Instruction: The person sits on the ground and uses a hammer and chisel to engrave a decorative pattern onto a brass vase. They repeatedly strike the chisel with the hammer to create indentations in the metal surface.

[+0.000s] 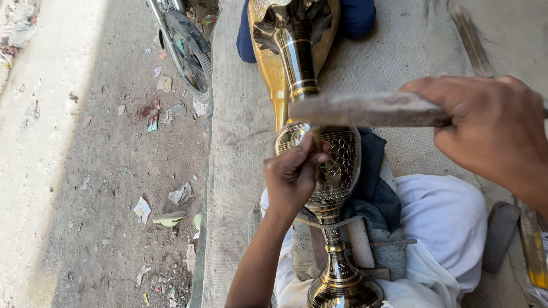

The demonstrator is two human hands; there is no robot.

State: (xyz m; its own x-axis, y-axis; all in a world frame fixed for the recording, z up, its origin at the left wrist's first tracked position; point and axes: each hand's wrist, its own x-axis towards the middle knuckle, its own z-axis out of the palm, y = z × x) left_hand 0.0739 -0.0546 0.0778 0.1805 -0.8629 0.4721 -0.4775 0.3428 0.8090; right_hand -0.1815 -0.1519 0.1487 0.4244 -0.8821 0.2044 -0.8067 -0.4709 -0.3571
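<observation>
A tall brass vase (pixel 334 188) with engraved patterns lies along my lap, its foot toward me and its flared dark mouth pointing away. My left hand (pixel 292 177) rests on the vase's round belly and pinches a small chisel (pixel 315 136) upright against the metal. My right hand (pixel 491 134) grips the handle of a worn hammer (pixel 365 109), held level just above the chisel's top. A dark cloth (pixel 377 177) pads the vase on its right side.
A second golden vessel (pixel 268 63) lies beyond the vase. I sit on a beige mat (pixel 240 131) in white trousers (pixel 445 222). A bicycle wheel (pixel 185 45) and scattered litter are on the dirt ground to the left. Metal tools (pixel 534 245) lie at right.
</observation>
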